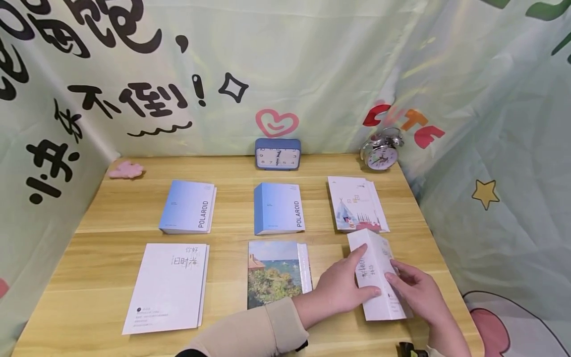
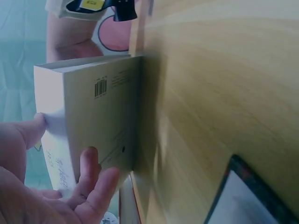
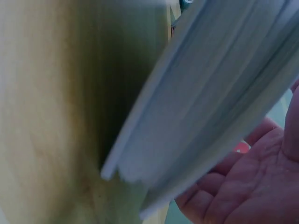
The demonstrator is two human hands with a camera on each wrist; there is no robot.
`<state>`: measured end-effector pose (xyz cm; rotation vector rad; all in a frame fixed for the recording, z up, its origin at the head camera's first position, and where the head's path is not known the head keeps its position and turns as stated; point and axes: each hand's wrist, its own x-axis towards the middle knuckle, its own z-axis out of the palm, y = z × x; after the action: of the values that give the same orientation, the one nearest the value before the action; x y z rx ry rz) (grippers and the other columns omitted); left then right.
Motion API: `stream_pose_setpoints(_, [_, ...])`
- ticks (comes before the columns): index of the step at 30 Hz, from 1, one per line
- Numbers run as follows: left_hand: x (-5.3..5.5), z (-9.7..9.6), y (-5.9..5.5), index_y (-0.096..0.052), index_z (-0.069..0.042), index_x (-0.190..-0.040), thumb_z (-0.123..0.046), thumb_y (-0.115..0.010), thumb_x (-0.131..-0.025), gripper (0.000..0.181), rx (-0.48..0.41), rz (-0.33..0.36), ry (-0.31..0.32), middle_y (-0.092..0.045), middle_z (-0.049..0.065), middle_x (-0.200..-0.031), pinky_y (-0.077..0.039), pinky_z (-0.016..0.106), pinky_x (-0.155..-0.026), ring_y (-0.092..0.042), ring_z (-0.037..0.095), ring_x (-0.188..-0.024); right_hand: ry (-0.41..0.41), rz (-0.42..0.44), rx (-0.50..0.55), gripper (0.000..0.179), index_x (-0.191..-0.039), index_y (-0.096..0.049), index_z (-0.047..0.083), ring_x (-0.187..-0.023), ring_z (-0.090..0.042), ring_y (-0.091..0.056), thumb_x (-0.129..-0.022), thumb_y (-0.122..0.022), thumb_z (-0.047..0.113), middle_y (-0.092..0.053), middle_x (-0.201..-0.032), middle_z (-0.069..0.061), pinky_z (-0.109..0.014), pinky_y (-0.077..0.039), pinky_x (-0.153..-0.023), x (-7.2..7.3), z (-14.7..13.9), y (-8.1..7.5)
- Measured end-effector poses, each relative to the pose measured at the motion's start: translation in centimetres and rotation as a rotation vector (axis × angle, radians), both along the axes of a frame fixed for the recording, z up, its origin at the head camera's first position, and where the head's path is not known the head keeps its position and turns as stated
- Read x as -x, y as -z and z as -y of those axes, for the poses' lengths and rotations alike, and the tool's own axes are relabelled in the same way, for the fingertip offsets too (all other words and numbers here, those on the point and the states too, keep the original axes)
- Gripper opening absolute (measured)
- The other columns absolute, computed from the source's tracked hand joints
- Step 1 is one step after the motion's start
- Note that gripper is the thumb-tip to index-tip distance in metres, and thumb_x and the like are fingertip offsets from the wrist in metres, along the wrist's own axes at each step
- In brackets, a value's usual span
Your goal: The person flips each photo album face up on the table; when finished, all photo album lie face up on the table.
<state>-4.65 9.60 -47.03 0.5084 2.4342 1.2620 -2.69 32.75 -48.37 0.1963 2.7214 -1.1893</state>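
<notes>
A thick white book (image 1: 376, 277) stands tilted on its page edges at the table's front right, spine up. My left hand (image 1: 336, 285) reaches across to it, thumb and forefinger spread along the spine; in the left wrist view its other fingers (image 2: 88, 163) are loosely extended beside the barcoded back cover. On the far side my right hand (image 1: 417, 287) holds the front cover, thumb and forefinger near the spine. The right wrist view shows the parted pages (image 3: 187, 102) and the right palm (image 3: 254, 182) outside a cover; some fingertips are hidden.
Two blue POLAROID books (image 1: 187, 206) (image 1: 281, 208) and a tent-pictured book (image 1: 357, 206) form the back row. A white book (image 1: 165, 287) and a landscape-covered book (image 1: 274, 272) lie in front. Behind are a blue clock (image 1: 278, 154), a silver alarm clock (image 1: 381, 151) and a pink object (image 1: 126, 170).
</notes>
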Motion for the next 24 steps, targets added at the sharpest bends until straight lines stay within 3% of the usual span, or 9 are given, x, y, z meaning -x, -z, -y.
stream_pose_setpoints(3, [0.1, -0.4, 0.3, -0.027, -0.025, -0.17, -0.055, -0.077, -0.093, 0.096, 0.121, -0.015, 0.014, -0.071, 0.002, -0.129, -0.055, 0.027, -0.074, -0.067, 0.008, -0.102, 0.018, 0.023, -0.067, 0.064, -0.144, -0.057, -0.011, -0.114, -0.043, -0.066, -0.101, -0.075, 0.032, -0.061, -0.136, -0.037, -0.044, -0.058, -0.088, 0.3, 0.1, -0.1])
stream_pose_setpoints(7, [-0.3, -1.2, 0.7, -0.023, -0.013, -0.17, -0.06, -0.072, -0.095, 0.102, 0.352, 0.0, 0.057, -0.073, 0.0, -0.095, -0.048, 0.028, -0.053, -0.062, 0.009, -0.069, 0.009, 0.084, -0.165, 0.075, -0.147, -0.053, -0.012, -0.135, -0.059, -0.046, -0.097, -0.08, 0.037, -0.045, -0.149, -0.042, -0.069, -0.041, -0.11, 0.7, 0.4, 0.0])
stream_pose_setpoints(9, [-0.6, -1.4, 0.7, -0.022, -0.007, -0.169, -0.062, -0.072, -0.094, 0.105, 0.434, 0.02, 0.07, -0.069, 0.0, -0.08, -0.047, 0.029, -0.05, -0.059, 0.012, -0.061, 0.004, 0.111, -0.196, 0.078, -0.148, -0.051, -0.012, -0.138, -0.061, -0.039, -0.095, -0.082, 0.036, -0.04, -0.151, -0.042, -0.071, -0.034, -0.114, 0.8, 0.7, 0.0])
stream_pose_setpoints(12, [-0.9, -1.6, 0.7, -0.021, -0.003, -0.168, -0.06, -0.072, -0.095, 0.107, 0.469, 0.038, 0.071, -0.058, -0.001, -0.065, -0.045, 0.031, -0.049, -0.056, 0.014, -0.055, -0.002, 0.113, -0.214, 0.078, -0.147, -0.052, -0.013, -0.137, -0.061, -0.039, -0.093, -0.084, 0.034, -0.039, -0.15, -0.042, -0.071, -0.033, -0.114, 0.8, 0.9, 0.1])
stream_pose_setpoints(17, [-0.8, -1.7, 0.7, -0.012, -0.011, -0.171, -0.053, -0.075, -0.095, 0.107, 0.437, 0.037, 0.073, -0.058, -0.003, -0.067, -0.045, 0.029, -0.049, -0.054, 0.012, -0.055, -0.019, 0.093, -0.226, 0.081, -0.146, -0.055, -0.012, -0.136, -0.06, -0.042, -0.091, -0.085, 0.038, -0.042, -0.148, -0.042, -0.072, -0.035, -0.112, 0.6, 1.0, 0.2])
stream_pose_setpoints(20, [-0.6, -1.5, 0.7, -0.02, -0.019, -0.171, -0.049, -0.076, -0.095, 0.099, 0.42, 0.019, 0.104, -0.07, -0.003, -0.085, -0.048, 0.027, -0.055, -0.059, 0.009, -0.065, -0.034, 0.085, -0.23, 0.081, -0.145, -0.057, -0.011, -0.134, -0.059, -0.045, -0.09, -0.086, 0.042, -0.047, -0.145, -0.042, -0.071, -0.037, -0.111, 0.6, 1.0, 0.1])
stream_pose_setpoints(24, [-0.4, -1.3, 0.6, -0.031, -0.023, -0.168, -0.048, -0.077, -0.095, 0.09, 0.412, 0.015, 0.135, -0.075, -0.002, -0.113, -0.051, 0.027, -0.061, -0.062, 0.007, -0.077, -0.053, 0.068, -0.238, 0.079, -0.142, -0.059, -0.01, -0.132, -0.058, -0.048, -0.09, -0.086, 0.043, -0.052, -0.141, -0.041, -0.071, -0.039, -0.109, 0.5, 1.1, 0.1])
